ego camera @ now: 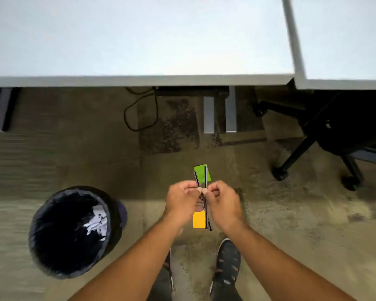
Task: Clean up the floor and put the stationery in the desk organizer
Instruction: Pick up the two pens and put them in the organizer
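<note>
Standing over the carpeted floor (74, 148) with a small bundle of stationery pinched between both hands, well short of the table (139, 81) edge that crosses the view above. Taking the bin (74, 232) as landmark: lined in black, holding crumpled white paper scraps (97, 222), standing on the floor at far left. To the right of the bin, and at about the level of its far rim, the left hand (181, 203) with its grip closed on the bundle's middle, thumb and fingertips pressed against the pencils (204, 200). Just right again, touching the same spot, the right hand (223, 203), grip likewise clamped on the pencils. Thin dark sticks, two or three of them, slightly crossed rather than parallel; light and stiff, smooth enough to slide past one another, so best squared up and held near mid-length where the hands now meet. Behind them a green sticky note (201, 172) poking out at the far end and a yellow sticky note (199, 220) at the near end; feather-light, limp, easily creased or dropped, best trapped flat against the pencils and not gripped alone. Below the hands, a dark shoe (226, 261). Far right of the bin, an office chair (326, 135) base on castors, partly under the table. No desk organizer in sight; judged still to be reached, probably up on the table.
</note>
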Demonstrator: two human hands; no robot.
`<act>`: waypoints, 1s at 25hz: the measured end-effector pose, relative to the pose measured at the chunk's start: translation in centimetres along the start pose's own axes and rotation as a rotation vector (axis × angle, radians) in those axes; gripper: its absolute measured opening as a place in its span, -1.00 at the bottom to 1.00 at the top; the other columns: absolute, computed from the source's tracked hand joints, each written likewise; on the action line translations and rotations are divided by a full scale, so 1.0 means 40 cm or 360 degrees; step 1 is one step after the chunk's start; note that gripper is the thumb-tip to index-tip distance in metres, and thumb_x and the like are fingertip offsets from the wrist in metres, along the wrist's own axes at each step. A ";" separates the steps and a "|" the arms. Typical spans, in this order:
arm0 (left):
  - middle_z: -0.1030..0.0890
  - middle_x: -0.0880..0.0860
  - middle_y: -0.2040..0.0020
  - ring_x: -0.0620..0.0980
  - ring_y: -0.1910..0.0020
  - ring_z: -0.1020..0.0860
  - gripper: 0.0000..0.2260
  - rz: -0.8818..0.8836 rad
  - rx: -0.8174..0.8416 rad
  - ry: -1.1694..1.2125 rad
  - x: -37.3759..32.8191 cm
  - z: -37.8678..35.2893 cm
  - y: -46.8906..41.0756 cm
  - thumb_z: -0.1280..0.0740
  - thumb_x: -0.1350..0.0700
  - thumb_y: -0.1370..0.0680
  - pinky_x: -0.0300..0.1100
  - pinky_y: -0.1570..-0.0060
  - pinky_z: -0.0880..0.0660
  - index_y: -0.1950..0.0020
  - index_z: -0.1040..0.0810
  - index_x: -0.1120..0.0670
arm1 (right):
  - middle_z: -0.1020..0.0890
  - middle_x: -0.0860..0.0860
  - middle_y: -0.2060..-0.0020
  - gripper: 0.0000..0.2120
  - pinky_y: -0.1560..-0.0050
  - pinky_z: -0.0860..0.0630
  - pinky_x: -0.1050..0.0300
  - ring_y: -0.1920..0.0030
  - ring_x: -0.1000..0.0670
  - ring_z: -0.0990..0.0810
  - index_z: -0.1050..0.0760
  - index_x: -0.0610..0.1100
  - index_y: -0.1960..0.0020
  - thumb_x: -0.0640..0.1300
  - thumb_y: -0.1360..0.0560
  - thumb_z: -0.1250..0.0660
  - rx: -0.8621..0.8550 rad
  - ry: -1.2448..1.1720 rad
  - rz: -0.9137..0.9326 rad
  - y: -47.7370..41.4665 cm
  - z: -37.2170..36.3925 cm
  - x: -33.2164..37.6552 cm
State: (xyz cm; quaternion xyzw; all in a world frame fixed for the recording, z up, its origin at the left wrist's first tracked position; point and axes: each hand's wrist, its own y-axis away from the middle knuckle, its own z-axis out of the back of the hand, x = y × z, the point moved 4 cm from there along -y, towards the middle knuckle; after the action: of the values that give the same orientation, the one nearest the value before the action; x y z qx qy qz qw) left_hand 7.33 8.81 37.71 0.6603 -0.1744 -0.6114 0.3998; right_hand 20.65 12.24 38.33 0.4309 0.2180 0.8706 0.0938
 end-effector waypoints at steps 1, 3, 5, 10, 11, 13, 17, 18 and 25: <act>-0.76 0.22 0.07 0.07 0.19 -0.70 -0.85 -0.0004 0.0027 0.0000 -0.049 0.002 0.043 -0.33 0.31 -0.64 0.14 0.06 -0.72 -0.01 -0.65 0.09 | -0.60 0.14 0.39 -0.77 0.37 -0.40 0.40 0.37 0.20 -0.56 -0.47 0.06 0.26 -0.05 -0.52 -0.46 -0.0018 -0.0014 0.0021 0.030 0.037 0.046; -0.75 0.28 0.03 0.11 0.18 -0.70 -0.88 0.0004 0.0096 -0.0013 -0.139 0.004 0.125 -0.34 0.31 -0.64 0.15 0.05 -0.72 -0.09 -0.65 0.16 | -0.62 0.11 0.37 -0.79 0.31 -0.48 0.25 0.35 0.17 -0.56 -0.50 0.04 0.24 -0.04 -0.52 -0.46 -0.0051 -0.0043 0.0035 0.084 0.109 0.131; -0.76 0.25 0.06 0.06 0.24 -0.71 -0.86 -0.0027 0.0153 -0.0008 -0.207 0.009 0.176 -0.34 0.33 -0.64 0.04 0.17 -0.74 -0.11 -0.66 0.18 | -0.64 0.07 0.34 -0.82 0.24 -0.57 0.06 0.31 0.06 -0.61 -0.54 -0.02 0.22 -0.05 -0.53 -0.46 -0.0052 -0.0091 0.0035 0.116 0.161 0.192; -0.76 0.19 0.06 0.03 0.18 -0.74 -0.87 -0.0109 0.0216 -0.0025 -0.322 0.033 0.244 -0.38 0.33 -0.63 -0.04 0.22 -0.73 -0.08 -0.67 0.13 | -0.69 -0.03 0.30 -0.85 0.22 -0.64 -0.10 0.26 -0.12 -0.67 -0.59 -0.05 0.16 -0.03 -0.54 -0.46 0.0033 -0.0233 0.0085 0.150 0.228 0.289; -0.76 0.20 0.05 0.05 0.16 -0.74 -0.87 -0.0114 0.0216 -0.0014 -0.338 0.035 0.256 -0.39 0.32 -0.63 0.00 0.17 -0.74 -0.07 -0.67 0.12 | -0.69 -0.03 0.29 -0.86 0.20 -0.64 -0.10 0.25 -0.10 -0.67 -0.59 -0.05 0.15 -0.03 -0.54 -0.46 0.0030 -0.0240 0.0100 0.158 0.240 0.304; -0.76 0.22 0.02 0.09 0.13 -0.74 -0.87 -0.0112 0.0221 -0.0015 -0.380 0.035 0.293 -0.40 0.32 -0.62 0.08 0.10 -0.75 -0.07 -0.67 0.12 | -0.70 -0.04 0.26 -0.92 0.15 -0.65 -0.13 0.21 -0.07 -0.68 -0.61 -0.04 0.12 -0.09 -0.54 -0.45 0.0024 -0.0243 0.0121 0.176 0.267 0.338; -0.75 0.21 -0.02 0.05 0.14 -0.74 -0.84 -0.0120 0.0196 -0.0091 -0.474 0.033 0.379 -0.41 0.30 -0.62 -0.06 0.20 -0.74 -0.20 -0.65 0.19 | -0.71 -0.04 0.22 -0.95 0.10 -0.67 -0.21 0.17 -0.06 -0.71 -0.62 -0.04 0.08 -0.17 -0.53 -0.45 0.0070 -0.0288 0.0130 0.221 0.330 0.410; -0.75 0.20 -0.02 0.03 0.14 -0.75 -0.85 -0.0150 0.0200 -0.0117 -0.505 0.031 0.408 -0.41 0.29 -0.62 -0.09 0.23 -0.73 -0.18 -0.66 0.16 | -0.71 -0.03 0.22 -0.95 0.11 -0.67 -0.21 0.17 -0.05 -0.71 -0.62 -0.03 0.08 -0.17 -0.53 -0.45 0.0061 -0.0277 0.0144 0.235 0.354 0.435; -0.75 0.16 0.01 0.10 0.04 -0.78 -0.89 -0.0413 0.0196 -0.0325 -0.710 0.027 0.605 -0.42 0.23 -0.63 0.02 0.09 -0.75 -0.05 -0.71 0.04 | -0.72 0.00 0.20 -0.99 0.10 -0.69 -0.14 0.15 -0.01 -0.72 -0.63 0.00 0.06 -0.10 -0.53 -0.44 0.0059 -0.0289 0.0245 0.317 0.515 0.611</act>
State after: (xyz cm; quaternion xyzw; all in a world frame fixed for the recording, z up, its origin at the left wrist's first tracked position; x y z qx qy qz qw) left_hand 7.12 13.90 74.70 0.6349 -0.1646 -0.7100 0.2565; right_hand 22.33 15.72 72.51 0.5251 0.1909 0.8285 0.0379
